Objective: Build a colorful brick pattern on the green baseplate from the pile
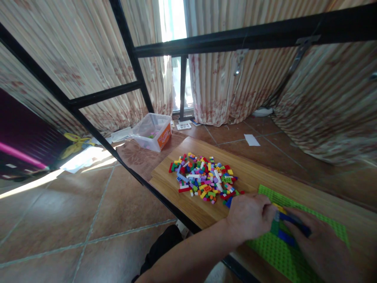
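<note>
Over the green plate (pixel 277 255), the blue, green and yellow bricks (pixel 284 236) slanted between both hands. The right hand (pixel 321 239) gripped them; the left hand (pixel 250 218) curled at their left end — pinching or just touching, I couldn't tell — nearer the brick pile (pixel 203 177).

The blurred right hand (pixel 321 239) partly hides the blue bricks (pixel 285 237); whether the left hand (pixel 250 216) grips them is unclear. The bottom edge crops the green baseplate (pixel 272 251).
</note>
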Action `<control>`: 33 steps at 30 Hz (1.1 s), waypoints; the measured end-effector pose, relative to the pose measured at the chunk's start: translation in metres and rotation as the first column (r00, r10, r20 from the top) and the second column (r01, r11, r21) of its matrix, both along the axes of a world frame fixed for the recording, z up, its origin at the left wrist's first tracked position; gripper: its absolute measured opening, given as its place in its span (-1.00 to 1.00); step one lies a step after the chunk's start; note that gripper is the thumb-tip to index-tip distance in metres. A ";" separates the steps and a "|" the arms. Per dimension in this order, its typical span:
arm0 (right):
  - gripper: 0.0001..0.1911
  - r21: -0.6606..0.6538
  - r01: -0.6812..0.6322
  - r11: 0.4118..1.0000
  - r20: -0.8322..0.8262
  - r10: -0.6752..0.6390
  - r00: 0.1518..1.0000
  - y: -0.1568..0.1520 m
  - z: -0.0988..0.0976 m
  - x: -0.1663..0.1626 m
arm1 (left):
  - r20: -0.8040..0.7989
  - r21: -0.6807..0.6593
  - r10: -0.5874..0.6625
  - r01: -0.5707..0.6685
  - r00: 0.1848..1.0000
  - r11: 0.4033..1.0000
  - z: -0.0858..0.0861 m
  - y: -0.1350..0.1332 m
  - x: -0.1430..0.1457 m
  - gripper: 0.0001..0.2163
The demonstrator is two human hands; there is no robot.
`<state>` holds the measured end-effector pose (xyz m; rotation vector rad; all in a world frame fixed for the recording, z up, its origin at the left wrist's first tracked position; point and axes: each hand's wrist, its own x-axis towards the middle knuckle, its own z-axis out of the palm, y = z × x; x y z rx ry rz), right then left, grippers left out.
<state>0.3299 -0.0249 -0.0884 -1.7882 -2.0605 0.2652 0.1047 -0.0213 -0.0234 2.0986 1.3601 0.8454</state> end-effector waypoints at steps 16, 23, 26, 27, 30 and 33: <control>-0.60 -0.021 0.018 1.000 0.002 -0.018 1.000 0.002 0.004 0.002 | -0.386 -0.200 0.620 -0.718 0.683 0.667 0.033 0.035 -0.194 -0.65; -0.54 -0.015 0.027 1.000 -0.026 -0.027 0.999 0.002 0.003 0.002 | -0.410 -0.190 0.558 -0.666 0.721 0.721 0.022 0.036 -0.202 -0.61; -0.54 -0.014 0.017 1.000 -0.042 -0.017 0.999 0.003 0.002 0.004 | -0.421 -0.185 0.536 -0.648 0.732 0.739 0.021 0.037 -0.205 -0.61; -0.54 -0.021 0.014 1.000 -0.040 -0.015 0.999 0.003 0.002 0.004 | -0.426 -0.180 0.529 -0.641 0.734 0.746 0.021 0.037 -0.206 -0.61; -0.55 -0.022 0.009 1.000 -0.034 -0.010 0.999 0.003 0.001 0.005 | -0.433 -0.168 0.504 -0.616 0.747 0.769 0.020 0.037 -0.207 -0.60; -0.53 0.004 0.013 1.000 -0.051 -0.013 0.999 0.003 0.001 0.005 | -0.442 -0.160 0.498 -0.612 0.746 0.774 0.020 0.037 -0.206 -0.62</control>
